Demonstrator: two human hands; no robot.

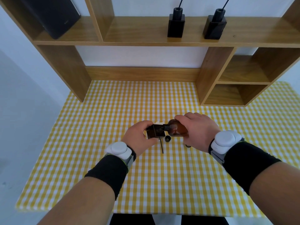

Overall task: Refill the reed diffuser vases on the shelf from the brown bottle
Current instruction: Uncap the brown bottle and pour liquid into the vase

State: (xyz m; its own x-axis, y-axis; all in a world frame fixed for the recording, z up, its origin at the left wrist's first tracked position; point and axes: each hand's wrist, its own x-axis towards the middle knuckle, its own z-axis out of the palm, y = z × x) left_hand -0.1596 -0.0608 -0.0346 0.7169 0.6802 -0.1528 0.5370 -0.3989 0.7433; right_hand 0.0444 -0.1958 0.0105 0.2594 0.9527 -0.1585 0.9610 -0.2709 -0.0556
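My left hand point(139, 135) grips a dark square diffuser vase point(155, 131), held above the table and tilted. My right hand point(198, 129) holds the brown bottle point(177, 129) tipped on its side, its neck touching the vase's mouth. A small black cap point(167, 139) and a thin black reed point(161, 146) lie on the checked tablecloth point(162, 176) just below. Two more dark square vases point(176, 25) point(214, 25), each with a black reed, stand on the wooden shelf point(138, 34) above.
A black speaker point(53, 15) fills the shelf's left compartment. Open cubbies point(235, 93) stand on the table at the right. Something white point(159, 122) peeks out behind the held vase. A small dark object point(188, 146) lies under my right hand.
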